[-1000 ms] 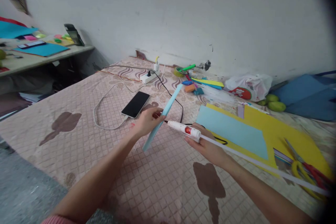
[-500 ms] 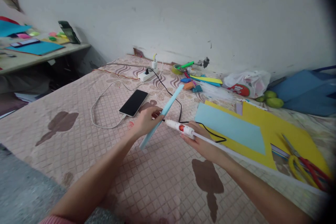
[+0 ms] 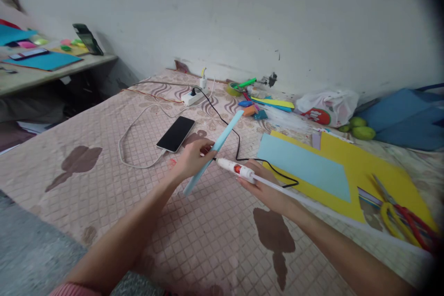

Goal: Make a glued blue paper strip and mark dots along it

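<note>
A narrow light blue paper strip (image 3: 227,132) is held on a slant above the table, pinched near its middle by my left hand (image 3: 196,157). My right hand (image 3: 262,185) is wrapped round a white hot glue gun (image 3: 236,168), whose nozzle points left at the strip, close by my left fingers. Whether the nozzle touches the paper I cannot tell. A long clear glue stick (image 3: 298,198) runs out of the gun's back over my right forearm. The gun's black cord (image 3: 238,141) leads to a white power strip (image 3: 192,97).
Left of my hands lies a phone (image 3: 175,134) on a white cable. To the right are a light blue sheet (image 3: 305,164), yellow sheets (image 3: 378,166) and scissors (image 3: 398,215). Clay pieces (image 3: 249,110), a plastic bag (image 3: 328,106) and green fruit (image 3: 362,132) line the wall.
The view has shifted very slightly. Both hands, the strip and the glue gun keep almost the same position relative to each other.
</note>
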`<state>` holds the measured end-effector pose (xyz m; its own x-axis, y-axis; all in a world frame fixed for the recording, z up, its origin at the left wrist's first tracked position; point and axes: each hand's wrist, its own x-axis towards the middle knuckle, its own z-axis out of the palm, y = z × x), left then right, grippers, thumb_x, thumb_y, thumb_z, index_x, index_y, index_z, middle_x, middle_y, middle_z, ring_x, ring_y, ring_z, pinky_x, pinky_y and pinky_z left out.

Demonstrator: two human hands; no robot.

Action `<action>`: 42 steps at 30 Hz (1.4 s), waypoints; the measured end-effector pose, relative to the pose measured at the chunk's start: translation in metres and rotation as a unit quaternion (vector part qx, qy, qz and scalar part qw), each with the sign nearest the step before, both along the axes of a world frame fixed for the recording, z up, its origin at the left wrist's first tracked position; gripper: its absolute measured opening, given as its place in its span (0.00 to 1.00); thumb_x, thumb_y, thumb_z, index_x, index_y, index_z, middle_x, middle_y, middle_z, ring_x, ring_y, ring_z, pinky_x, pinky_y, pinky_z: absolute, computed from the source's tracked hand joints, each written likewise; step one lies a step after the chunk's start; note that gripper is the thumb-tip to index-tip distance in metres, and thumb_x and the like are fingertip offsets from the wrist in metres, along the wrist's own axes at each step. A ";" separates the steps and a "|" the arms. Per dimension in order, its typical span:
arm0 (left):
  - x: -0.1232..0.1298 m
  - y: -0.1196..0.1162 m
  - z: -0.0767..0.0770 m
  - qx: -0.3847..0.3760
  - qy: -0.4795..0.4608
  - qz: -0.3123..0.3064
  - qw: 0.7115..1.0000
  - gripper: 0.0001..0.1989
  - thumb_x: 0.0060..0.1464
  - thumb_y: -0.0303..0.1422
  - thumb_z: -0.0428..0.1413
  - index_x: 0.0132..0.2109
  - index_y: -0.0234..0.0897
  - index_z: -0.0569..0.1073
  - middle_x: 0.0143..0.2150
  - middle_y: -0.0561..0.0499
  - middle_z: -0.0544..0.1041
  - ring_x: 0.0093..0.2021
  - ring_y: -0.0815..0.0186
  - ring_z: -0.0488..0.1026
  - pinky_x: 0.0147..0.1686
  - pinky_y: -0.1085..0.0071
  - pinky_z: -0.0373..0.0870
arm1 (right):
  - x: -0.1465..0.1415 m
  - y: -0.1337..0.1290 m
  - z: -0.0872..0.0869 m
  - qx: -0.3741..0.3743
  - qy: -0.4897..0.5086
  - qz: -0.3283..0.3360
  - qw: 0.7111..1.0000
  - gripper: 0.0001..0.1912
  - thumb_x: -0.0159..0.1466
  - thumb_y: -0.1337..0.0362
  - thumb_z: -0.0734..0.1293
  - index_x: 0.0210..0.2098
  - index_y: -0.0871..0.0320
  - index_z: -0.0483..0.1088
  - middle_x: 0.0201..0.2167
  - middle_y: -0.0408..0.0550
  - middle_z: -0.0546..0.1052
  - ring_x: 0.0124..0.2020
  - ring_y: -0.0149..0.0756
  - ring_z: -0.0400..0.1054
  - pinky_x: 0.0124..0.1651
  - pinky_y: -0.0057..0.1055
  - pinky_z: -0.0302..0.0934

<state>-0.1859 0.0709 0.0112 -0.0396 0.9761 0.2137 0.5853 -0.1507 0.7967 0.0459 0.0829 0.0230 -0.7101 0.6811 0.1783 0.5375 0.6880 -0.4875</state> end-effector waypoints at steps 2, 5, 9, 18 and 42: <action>-0.001 0.001 -0.001 0.001 0.001 -0.002 1.000 0.13 0.51 0.34 0.54 0.43 0.35 0.74 0.35 0.49 0.76 0.34 0.67 0.73 0.31 0.74 0.70 | 0.000 -0.001 0.000 -0.002 -0.006 0.003 1.000 0.06 0.64 0.60 0.59 0.34 0.56 0.62 0.32 0.45 0.67 0.34 0.36 0.64 0.35 0.30 0.56; -0.002 0.001 -0.004 0.000 -0.006 -0.004 1.000 0.14 0.51 0.35 0.55 0.44 0.35 0.73 0.35 0.49 0.76 0.34 0.67 0.73 0.31 0.74 0.70 | 0.000 0.000 -0.001 0.001 -0.011 0.004 1.000 0.06 0.63 0.60 0.59 0.33 0.56 0.62 0.31 0.45 0.67 0.33 0.35 0.64 0.33 0.30 0.56; -0.002 0.001 -0.005 0.001 -0.008 -0.008 1.000 0.13 0.51 0.35 0.55 0.44 0.36 0.73 0.36 0.49 0.77 0.34 0.68 0.73 0.32 0.73 0.70 | 0.000 0.002 0.000 0.015 -0.013 -0.016 1.000 0.06 0.64 0.61 0.59 0.33 0.57 0.63 0.32 0.45 0.66 0.32 0.34 0.64 0.34 0.30 0.56; -0.002 0.002 -0.002 -0.007 -0.004 -0.009 1.000 0.13 0.51 0.34 0.54 0.43 0.34 0.73 0.34 0.49 0.77 0.33 0.68 0.73 0.32 0.73 0.70 | 0.000 -0.001 -0.003 0.027 -0.022 -0.004 0.999 0.06 0.64 0.61 0.59 0.32 0.56 0.62 0.32 0.45 0.66 0.33 0.35 0.64 0.33 0.30 0.55; -0.002 -0.001 0.002 -0.011 -0.020 -0.019 1.000 0.13 0.51 0.35 0.54 0.44 0.36 0.74 0.36 0.49 0.77 0.33 0.68 0.73 0.32 0.73 0.70 | 0.001 0.014 0.000 0.069 0.003 -0.063 0.996 0.07 0.64 0.60 0.58 0.31 0.55 0.61 0.31 0.45 0.66 0.31 0.35 0.63 0.33 0.31 0.56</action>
